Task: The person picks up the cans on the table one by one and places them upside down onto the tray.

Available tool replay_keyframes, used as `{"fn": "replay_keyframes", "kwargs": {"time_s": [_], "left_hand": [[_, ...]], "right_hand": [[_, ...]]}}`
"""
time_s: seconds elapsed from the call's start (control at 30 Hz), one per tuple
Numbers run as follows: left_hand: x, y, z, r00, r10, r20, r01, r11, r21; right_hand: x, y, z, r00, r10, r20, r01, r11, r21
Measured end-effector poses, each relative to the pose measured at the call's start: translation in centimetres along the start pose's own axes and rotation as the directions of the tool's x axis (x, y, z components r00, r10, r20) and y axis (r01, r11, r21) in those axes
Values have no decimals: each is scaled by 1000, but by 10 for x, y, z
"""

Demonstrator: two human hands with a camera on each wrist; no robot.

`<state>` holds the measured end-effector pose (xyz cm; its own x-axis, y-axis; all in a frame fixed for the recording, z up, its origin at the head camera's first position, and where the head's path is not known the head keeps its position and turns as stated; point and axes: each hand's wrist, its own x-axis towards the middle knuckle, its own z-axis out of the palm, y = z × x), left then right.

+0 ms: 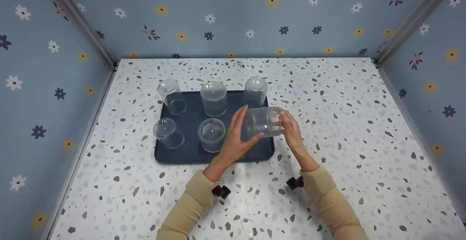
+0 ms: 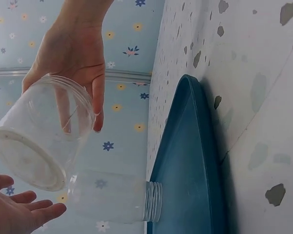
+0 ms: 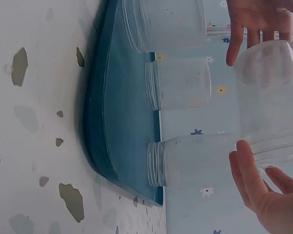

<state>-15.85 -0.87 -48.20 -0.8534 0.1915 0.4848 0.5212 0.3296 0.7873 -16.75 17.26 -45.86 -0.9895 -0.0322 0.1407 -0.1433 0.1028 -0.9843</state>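
Observation:
A clear jar lies sideways in the air over the right part of the dark blue tray. My right hand grips it by the threaded mouth end, fingers and thumb about the rim. At the jar's base end is my left hand, its fingers and thumb spread and fairly straight. In the left wrist view the left hand shows a gap to the round base of the jar. The right wrist view has the right fingers at the threads.
Several more clear jars stand mouth down on the tray, among them a back right jar, a back middle jar and a front middle jar. Speckled white tabletop surrounds the tray. Flowered blue panels enclose the back and sides.

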Motion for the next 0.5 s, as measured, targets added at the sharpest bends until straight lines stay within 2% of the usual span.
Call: {"fn": "replay_keyframes", "kwargs": {"time_s": [0.17,0.27,0.37,0.5], "left_hand": [[-2,2,3,999,-35,7,35,999,-3],[-2,2,5,999,-44,3,44,999,-7],[-2,3,6,999,-36,-12,36,999,-6],[-2,3,8,998,7,-55,-8,1000,-7]], "right_hand": [[2,19,-2,1000,10,23,-12,996,92],[1,23,-1,999,30,23,-33,993,116],[-1,24,0,999,44,25,-46,991,128],[-2,24,1,997,76,23,-79,987,142]]}}
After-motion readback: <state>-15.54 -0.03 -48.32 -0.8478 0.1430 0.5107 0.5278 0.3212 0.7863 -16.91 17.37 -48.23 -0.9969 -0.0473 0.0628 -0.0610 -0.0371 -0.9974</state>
